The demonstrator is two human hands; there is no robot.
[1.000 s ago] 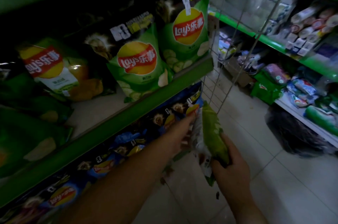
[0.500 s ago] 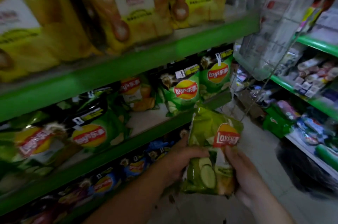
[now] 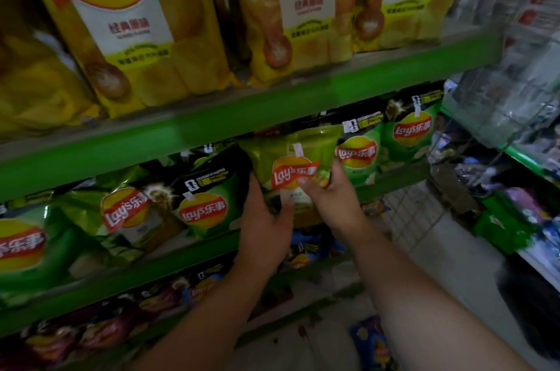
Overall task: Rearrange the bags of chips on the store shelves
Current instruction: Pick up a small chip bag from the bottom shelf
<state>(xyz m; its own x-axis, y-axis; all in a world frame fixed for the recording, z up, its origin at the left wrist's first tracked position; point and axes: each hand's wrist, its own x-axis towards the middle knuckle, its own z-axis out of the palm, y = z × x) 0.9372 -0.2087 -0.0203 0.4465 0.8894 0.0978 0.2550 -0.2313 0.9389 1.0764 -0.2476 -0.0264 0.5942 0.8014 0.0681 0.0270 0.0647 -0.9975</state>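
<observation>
A yellow-green Lay's bag is upright at the middle shelf, in a gap between other green bags. My left hand grips its lower left side. My right hand pinches its right edge, thumb over the red logo. Green Lay's bags stand to the left and more green bags to the right on the same shelf. Large yellow Lay's bags fill the top shelf.
The green shelf lip of the top shelf runs just above the held bag. Blue and purple bags sit on the lower shelf. A blue bag lies on the tiled floor. A wire rack and another aisle's shelves stand right.
My view rose from the lower shelves to the top ones. Both hands turned the green bag face-on and lifted it forward into the gap on the middle shelf.
</observation>
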